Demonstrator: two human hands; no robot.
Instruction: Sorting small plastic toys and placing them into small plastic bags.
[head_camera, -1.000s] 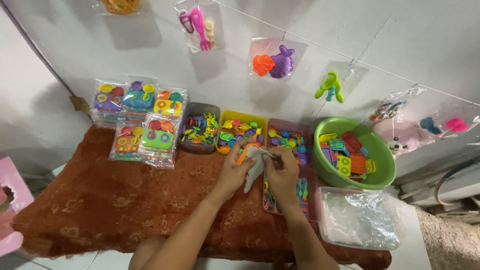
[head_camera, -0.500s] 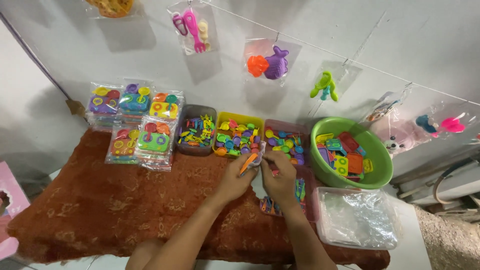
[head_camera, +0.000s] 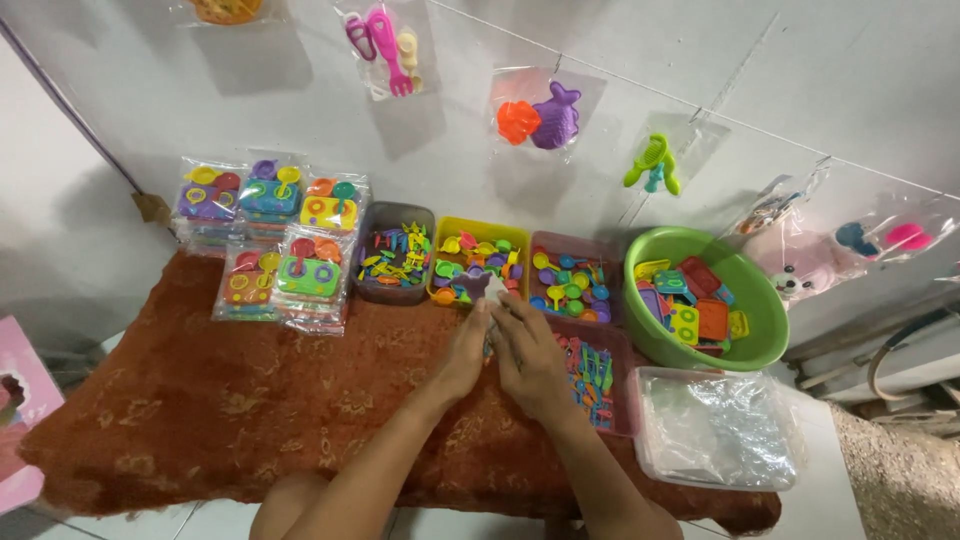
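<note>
Your left hand (head_camera: 465, 350) and right hand (head_camera: 530, 350) sit pressed together over the brown furry cloth (head_camera: 200, 410) on the worktop, fingers curled in, closed around a small clear plastic bag (head_camera: 493, 288) that pokes up from between the fingertips. Both hands grip it, left from the left edge, right from the right; what's inside is too small to tell (a bit of purple shows at the top).

Just beyond your fingertips is the yellow tray (head_camera: 478, 258) of small coloured toy pieces; to its left the grey tray (head_camera: 395, 255), to its right the pink tray (head_camera: 570, 275). A second pink tray (head_camera: 600, 375) lies just right of your right hand, partly under the wrist. Further right: the green basin (head_camera: 755, 300) w/ flat plastic toys, and nearer you a clear box (head_camera: 715, 430) of empty bags. Well left of your left hand, stacks of packed toy sets (head_camera: 275, 240) lean at the wall. More bagged toys hang on the wall above.

Vs. half a sec ago: your hands were slightly apart w/ an orange piece at the left fingertips and the bag between them; now they're closed together, orange piece out of sight, and the bag stands upright above the fingers. Trays, basin and packs haven't moved.
</note>
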